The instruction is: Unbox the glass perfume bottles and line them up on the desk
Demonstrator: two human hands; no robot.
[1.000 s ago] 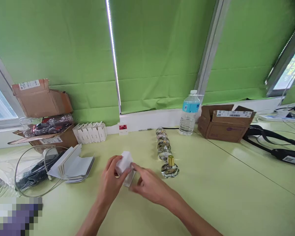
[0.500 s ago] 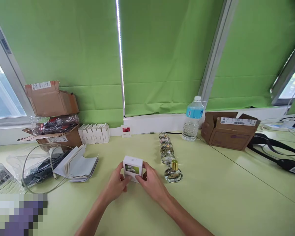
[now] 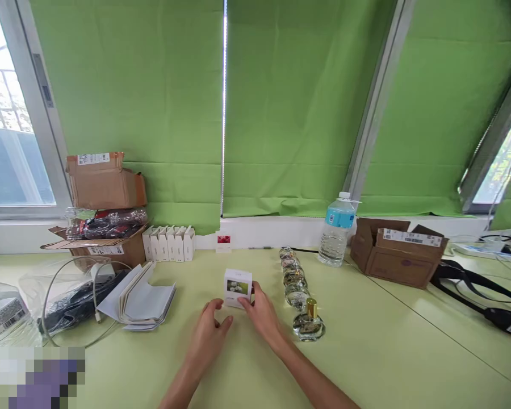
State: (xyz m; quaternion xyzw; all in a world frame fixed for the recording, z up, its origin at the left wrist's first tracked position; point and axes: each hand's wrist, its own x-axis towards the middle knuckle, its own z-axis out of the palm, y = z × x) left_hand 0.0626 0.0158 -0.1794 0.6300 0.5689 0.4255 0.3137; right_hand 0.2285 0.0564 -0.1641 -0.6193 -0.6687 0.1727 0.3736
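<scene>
A small white perfume box [image 3: 237, 289] with a flower picture on its front stands upright near the middle of the table. My right hand [image 3: 262, 318] grips its right side, the thumb on the front face. To the left and nearer to me, my left hand [image 3: 210, 335] is apart from the box, its fingers curved and separated, holding nothing. Right of my right hand sits a glass perfume bottle [image 3: 309, 326] with a gold cap. Behind it runs a row of several similar bottles [image 3: 296, 284].
Flattened white cartons [image 3: 147, 301] lie at left beside bagged cables [image 3: 74, 301]. Several white boxes [image 3: 170, 244] line the back near a small flower card [image 3: 223, 241]. A water bottle [image 3: 336, 233] and an open cardboard box [image 3: 398, 255] stand at back right. More cardboard boxes [image 3: 106, 187] are stacked at left.
My left hand has let go of the white box and drawn back toward me. My right hand still holds the box. The camera view has shifted a little.
</scene>
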